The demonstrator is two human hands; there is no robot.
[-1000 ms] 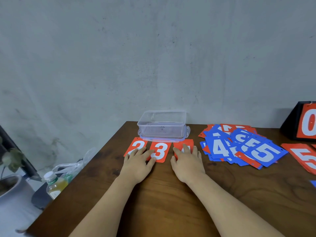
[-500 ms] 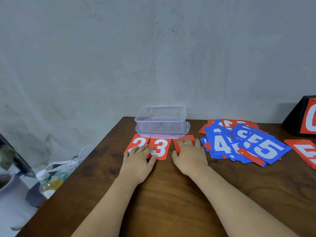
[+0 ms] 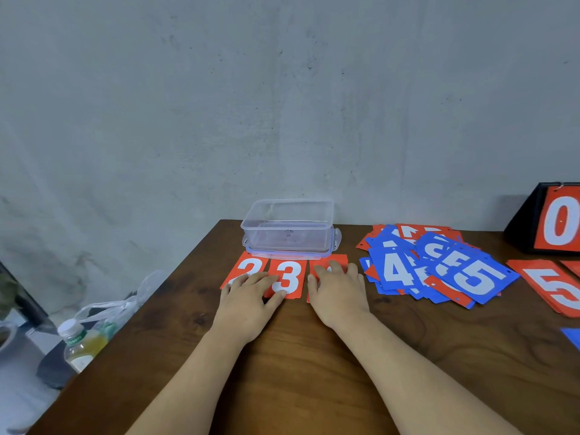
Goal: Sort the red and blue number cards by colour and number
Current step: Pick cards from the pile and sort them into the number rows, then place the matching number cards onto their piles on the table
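Three red number cards lie in a row in front of a clear box: a red 2, a red 3 and a third red card whose number is hidden. My left hand lies flat with straight fingers on the lower parts of the 2 and the 3. My right hand lies flat over the third card. To the right sits a mixed heap of blue and red cards, with a blue 4 and blue 5 on top. A red 5 card lies further right.
A clear plastic box stands against the wall behind the row. A black flip scoreboard showing a red 0 stands at the far right. The wooden table ends at left, where a bottle and plastic bag sit below.
Both hands stay flat on the red cards in nearly the same place. The view shifted slightly as my head moved.
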